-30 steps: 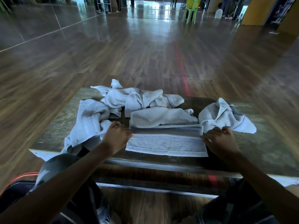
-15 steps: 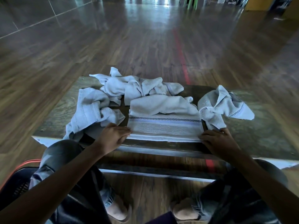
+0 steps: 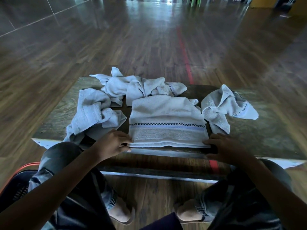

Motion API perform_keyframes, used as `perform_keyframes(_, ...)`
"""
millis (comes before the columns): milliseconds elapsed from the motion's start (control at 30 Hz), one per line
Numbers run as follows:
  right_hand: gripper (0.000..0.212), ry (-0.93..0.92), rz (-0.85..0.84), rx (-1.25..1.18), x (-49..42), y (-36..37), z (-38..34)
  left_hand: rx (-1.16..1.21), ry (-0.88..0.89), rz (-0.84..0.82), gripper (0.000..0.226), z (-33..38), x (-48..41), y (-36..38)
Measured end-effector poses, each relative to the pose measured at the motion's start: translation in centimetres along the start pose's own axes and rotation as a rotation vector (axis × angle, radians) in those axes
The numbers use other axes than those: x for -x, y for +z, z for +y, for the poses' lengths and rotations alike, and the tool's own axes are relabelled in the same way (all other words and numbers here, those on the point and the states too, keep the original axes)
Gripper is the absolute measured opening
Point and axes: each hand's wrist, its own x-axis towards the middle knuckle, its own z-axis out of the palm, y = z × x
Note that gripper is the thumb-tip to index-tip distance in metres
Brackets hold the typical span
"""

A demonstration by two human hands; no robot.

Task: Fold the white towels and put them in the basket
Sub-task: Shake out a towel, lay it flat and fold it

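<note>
A half-folded white towel [image 3: 167, 125] with a chequered border stripe lies at the table's near edge. My left hand [image 3: 113, 142] pinches its near left corner and my right hand [image 3: 227, 146] holds its near right corner. Crumpled white towels lie around it: one on the left [image 3: 93, 115], one behind [image 3: 141, 87], one on the right [image 3: 224, 105]. The dark basket [image 3: 15, 190] with an orange rim sits on the floor at my lower left, mostly hidden by my left arm and knee.
The low wooden table [image 3: 265, 135] stands on a glossy wooden floor with a red line [image 3: 184, 50]. My knees and feet sit under the near edge. A green chair leg [image 3: 195, 1] shows far away.
The towel's far half has been brought toward me over the near half, so the border stripe now lies on top. Both hands have pulled back to the near edge. The camera tilted down.
</note>
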Motion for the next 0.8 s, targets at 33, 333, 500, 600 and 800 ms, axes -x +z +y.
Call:
perform_keyframes(33, 0.052, -0.027, 0.017, 0.02, 0.2, 0.1, -0.1, 0.002, 0.007, -0.005, 0.028, 0.0, 0.1, 0.0)
perform_keyframes(333, 0.018, 0.057, 0.034, -0.163, 0.1, 0.5, 0.0, 0.143, -0.121, 0.044, 0.015, 0.5, 0.9, 0.2)
perform_keyframes(500, 0.028, -0.024, 0.096, -0.012, 0.3, -0.1, -1.1, 0.117, -0.142, 0.076, 0.01, 0.7, 0.8, 0.4)
perform_keyframes(600, 0.042, -0.075, 0.073, 0.078, 0.5, 0.1, -1.4, 0.09, -0.135, 0.068, 0.01, 0.6, 0.9, 0.4)
perform_keyframes(800, 0.009, -0.117, 0.105, 0.069, 0.3, 0.3, -1.7, -0.008, -0.098, 0.089, 0.022, 0.5, 1.0, 0.7)
